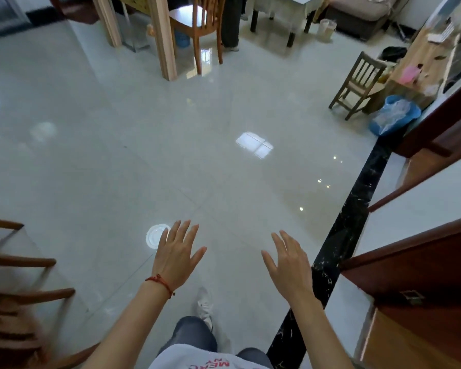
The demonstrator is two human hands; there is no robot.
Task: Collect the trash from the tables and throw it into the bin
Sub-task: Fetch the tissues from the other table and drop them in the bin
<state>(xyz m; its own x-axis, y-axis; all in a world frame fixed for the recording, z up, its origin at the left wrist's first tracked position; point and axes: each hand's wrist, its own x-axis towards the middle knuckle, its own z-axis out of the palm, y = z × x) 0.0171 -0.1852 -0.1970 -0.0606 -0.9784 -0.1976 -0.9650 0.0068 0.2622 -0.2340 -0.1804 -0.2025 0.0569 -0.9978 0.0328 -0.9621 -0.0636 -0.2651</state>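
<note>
Glossy tiled floor (171, 145), left hand (175, 258) and right hand (288, 265) spread empty, blue-lined bin (395, 115) far right

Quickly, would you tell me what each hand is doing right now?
Left hand: open, fingers spread, holding nothing, above the glossy pale tiled floor.
Right hand: open, fingers straight, holding nothing.

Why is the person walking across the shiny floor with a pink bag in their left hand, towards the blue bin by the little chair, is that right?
Not quite. The head view shows the left hand empty, fingers spread, like the right hand. The rest holds: the blue plastic-lined bin stands beside the small dark wooden chair across the shiny tiled floor.
</note>
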